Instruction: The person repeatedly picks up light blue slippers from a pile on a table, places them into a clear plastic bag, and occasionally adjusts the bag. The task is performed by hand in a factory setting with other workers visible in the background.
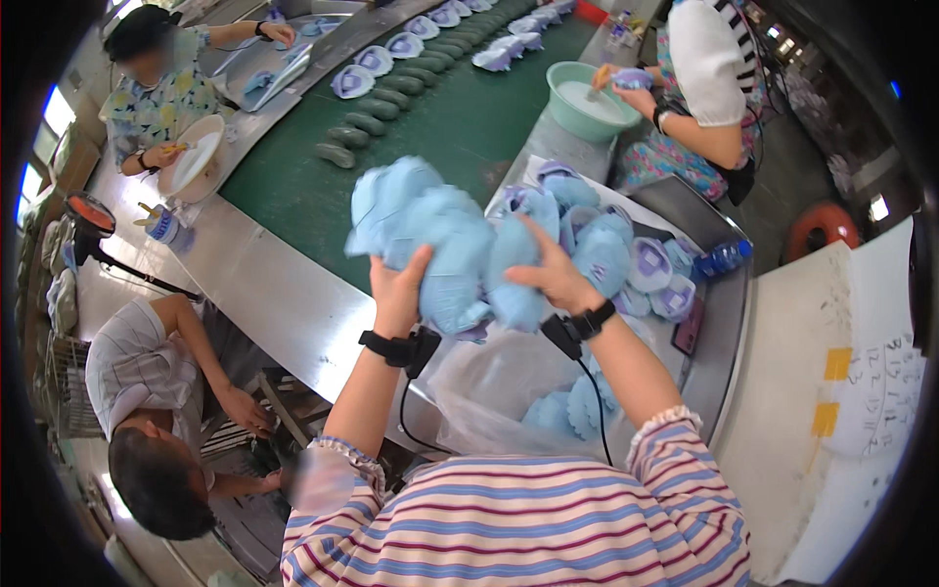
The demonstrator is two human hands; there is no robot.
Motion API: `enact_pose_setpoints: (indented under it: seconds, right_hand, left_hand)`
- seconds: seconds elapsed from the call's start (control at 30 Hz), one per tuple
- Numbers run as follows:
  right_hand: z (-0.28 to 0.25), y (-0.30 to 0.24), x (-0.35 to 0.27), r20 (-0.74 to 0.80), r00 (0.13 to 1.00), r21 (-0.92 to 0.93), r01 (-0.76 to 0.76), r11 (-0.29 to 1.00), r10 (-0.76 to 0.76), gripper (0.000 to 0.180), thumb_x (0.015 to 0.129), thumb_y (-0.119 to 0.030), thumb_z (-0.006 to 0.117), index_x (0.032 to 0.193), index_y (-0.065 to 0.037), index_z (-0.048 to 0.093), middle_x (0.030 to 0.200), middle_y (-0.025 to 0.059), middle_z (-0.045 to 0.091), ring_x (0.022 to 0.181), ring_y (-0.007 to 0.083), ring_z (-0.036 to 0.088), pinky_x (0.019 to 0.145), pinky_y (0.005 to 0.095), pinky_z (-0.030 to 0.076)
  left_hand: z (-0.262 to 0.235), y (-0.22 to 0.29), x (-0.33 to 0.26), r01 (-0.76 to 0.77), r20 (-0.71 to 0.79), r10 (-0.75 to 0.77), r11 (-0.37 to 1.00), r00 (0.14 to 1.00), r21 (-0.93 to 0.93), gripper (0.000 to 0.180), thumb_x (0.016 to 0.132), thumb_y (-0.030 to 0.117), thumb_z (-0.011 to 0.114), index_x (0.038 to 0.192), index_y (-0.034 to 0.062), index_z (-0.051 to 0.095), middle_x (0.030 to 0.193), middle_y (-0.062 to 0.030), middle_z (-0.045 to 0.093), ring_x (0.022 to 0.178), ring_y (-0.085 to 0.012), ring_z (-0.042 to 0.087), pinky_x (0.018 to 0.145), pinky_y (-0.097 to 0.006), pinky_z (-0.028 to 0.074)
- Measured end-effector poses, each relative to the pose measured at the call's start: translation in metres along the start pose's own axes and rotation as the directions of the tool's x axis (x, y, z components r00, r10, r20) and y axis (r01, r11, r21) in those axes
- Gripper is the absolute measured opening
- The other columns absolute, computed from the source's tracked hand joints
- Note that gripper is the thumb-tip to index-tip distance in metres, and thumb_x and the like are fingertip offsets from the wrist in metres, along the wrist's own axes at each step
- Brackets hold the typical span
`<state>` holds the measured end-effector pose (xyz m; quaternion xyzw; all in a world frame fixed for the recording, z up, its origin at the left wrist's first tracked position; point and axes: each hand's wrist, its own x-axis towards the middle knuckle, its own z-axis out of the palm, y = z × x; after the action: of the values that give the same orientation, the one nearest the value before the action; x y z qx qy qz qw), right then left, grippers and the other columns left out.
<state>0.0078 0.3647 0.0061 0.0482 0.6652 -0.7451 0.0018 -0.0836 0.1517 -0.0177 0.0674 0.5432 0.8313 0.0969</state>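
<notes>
A loose bunch of light blue shoe uppers (445,245) is held up in front of me, blurred by motion, with a bit of purple showing at its lower edge. My left hand (399,292) grips the bunch from the left, thumb on top. At its right side my right hand (559,279) is closed round one blue piece of it. Just right of my hands lies a pile of similar blue uppers with purple linings (650,264). Below, a clear plastic bag (479,382) holds more light blue pieces (572,406) with scalloped edges.
A green conveyor belt (460,117) carries rows of dark shoe lasts (364,123) and purple-lined uppers (403,45). People with basins (562,93) work at both sides; another person (156,391) is at lower left. A blue bottle (722,258) and phone (688,328) lie at right.
</notes>
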Motion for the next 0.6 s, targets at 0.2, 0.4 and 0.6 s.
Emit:
enact_pose_setpoints:
  seconds: [0.2,0.4,0.6]
  right_hand:
    - [-0.003,0.022,-0.025,0.088,0.995,0.604,-0.024,0.797,-0.036,0.078,0.072,-0.023,0.077,0.136,-0.012,0.033,0.131,0.014,0.043,0.114,0.0262,0.05,0.091,0.0374,0.046]
    - [0.038,0.014,-0.007,0.202,0.964,-0.211,0.217,0.953,-0.175,0.13,0.051,-0.023,0.088,0.146,-0.009,0.001,0.147,0.0174,0.019,0.135,0.0272,0.022,0.107,0.0359,0.024]
    - [0.048,0.031,-0.048,-0.113,0.97,-0.328,0.17,0.929,-0.217,0.119,0.047,-0.019,0.089,0.143,-0.008,0.019,0.142,0.0133,0.028,0.131,0.027,0.028,0.108,0.0378,0.023]
  left_hand:
    - [-0.04,0.012,0.0,0.034,-0.1,-0.055,0.978,0.993,-0.206,0.064,0.081,0.012,0.069,0.132,-0.0002,0.032,0.126,-0.0139,0.048,0.113,-0.0241,0.05,0.096,-0.036,0.041]
    - [0.003,0.0,-0.025,-0.027,-0.036,0.028,0.999,0.999,0.025,0.068,0.079,0.017,0.072,0.131,-0.0004,0.032,0.126,-0.0147,0.047,0.113,-0.0243,0.048,0.096,-0.036,0.039]
    - [0.009,-0.004,-0.034,-0.106,-0.061,0.105,0.994,0.993,-0.007,0.072,0.078,0.024,0.074,0.131,-0.0001,0.032,0.128,-0.0144,0.045,0.116,-0.025,0.045,0.098,-0.036,0.036]
